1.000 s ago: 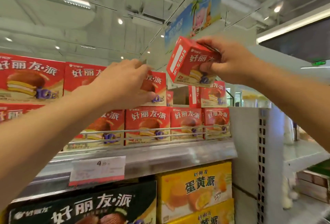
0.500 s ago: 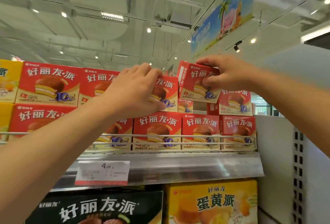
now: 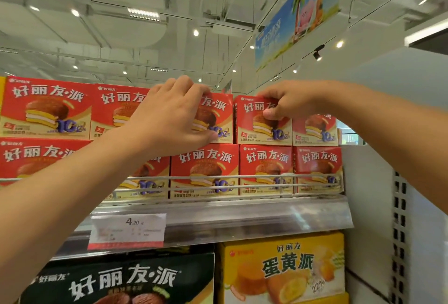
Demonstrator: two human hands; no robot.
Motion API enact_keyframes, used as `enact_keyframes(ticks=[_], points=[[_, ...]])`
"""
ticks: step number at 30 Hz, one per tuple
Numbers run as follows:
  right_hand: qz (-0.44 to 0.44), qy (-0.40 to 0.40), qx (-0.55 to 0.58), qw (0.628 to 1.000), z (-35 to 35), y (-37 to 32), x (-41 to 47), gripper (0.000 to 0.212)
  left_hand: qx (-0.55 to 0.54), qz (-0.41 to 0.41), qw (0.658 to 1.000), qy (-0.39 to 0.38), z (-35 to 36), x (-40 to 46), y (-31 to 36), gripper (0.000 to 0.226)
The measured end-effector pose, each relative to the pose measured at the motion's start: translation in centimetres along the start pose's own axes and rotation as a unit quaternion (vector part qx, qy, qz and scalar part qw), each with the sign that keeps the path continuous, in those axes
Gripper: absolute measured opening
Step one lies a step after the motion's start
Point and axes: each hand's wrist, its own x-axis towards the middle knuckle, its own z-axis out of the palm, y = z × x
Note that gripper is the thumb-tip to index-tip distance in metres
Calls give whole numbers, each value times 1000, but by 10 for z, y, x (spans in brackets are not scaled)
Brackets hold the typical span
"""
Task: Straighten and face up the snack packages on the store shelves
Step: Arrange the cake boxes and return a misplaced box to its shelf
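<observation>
- Head view, looking up at a shelf rail (image 3: 242, 177) with red pie boxes stacked in two rows behind it.
- Left hand (image 3: 169, 119) grips a red box (image 3: 218, 119) in the upper row above the rail, fingers curled over its top edge, thumb at its lower front.
- Right hand (image 3: 288, 102) pinches the next red box (image 3: 263, 129) just right of that one, fingers on top, thumb pressed on the front face.
- Both held boxes sit upright, fronts facing out, touching side by side on the lower row.
- Price tag (image 3: 127, 229) hangs below the rail, left of centre.
- Black box (image 3: 116, 279) and yellow box (image 3: 283, 267) sit under the rail's shelf.
</observation>
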Motion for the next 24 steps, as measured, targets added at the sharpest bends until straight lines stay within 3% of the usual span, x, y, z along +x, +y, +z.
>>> enact_keyframes(ticks=[8, 12, 18, 24], points=[[-4, 16, 0, 1000, 8, 1, -8, 36, -2, 3, 1000, 15, 3, -1, 0, 88], [-38, 54, 107, 992, 17, -5, -26, 61, 8, -7, 1000, 20, 6, -4, 2, 85], [-185, 210, 28, 960, 62, -20, -68, 51, 41, -70, 995, 62, 29, -52, 36, 77], [-224, 220, 26, 949, 137, -23, -105, 56, 85, -73, 991, 68, 39, -123, 47, 64]])
